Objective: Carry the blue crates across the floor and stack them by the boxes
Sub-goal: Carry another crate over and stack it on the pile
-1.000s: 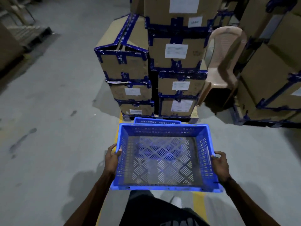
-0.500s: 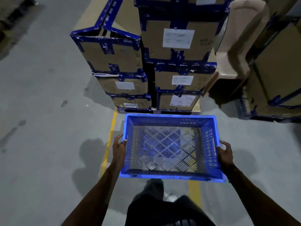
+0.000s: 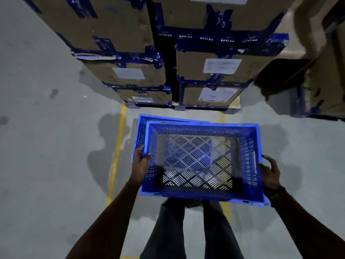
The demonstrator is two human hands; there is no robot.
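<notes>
I hold an empty blue perforated crate by its short sides, just in front of my legs. My left hand grips the left rim, thumb inside the wall. My right hand grips the right wall from outside. Right beneath it a second blue crate sits on the floor, only its left and far rim showing past the held one. Whether the two crates touch I cannot tell. The stacked cardboard boxes with blue tape stand directly behind them.
A second column of taped boxes stands left of the first. A beige plastic chair and more boxes are at the right. A yellow floor line runs past the crates' left side on the grey concrete.
I have stepped closer to the boxes and look more steeply down. The held crate has come down over the crate on the floor, whose rim now shows at its left and far side.
</notes>
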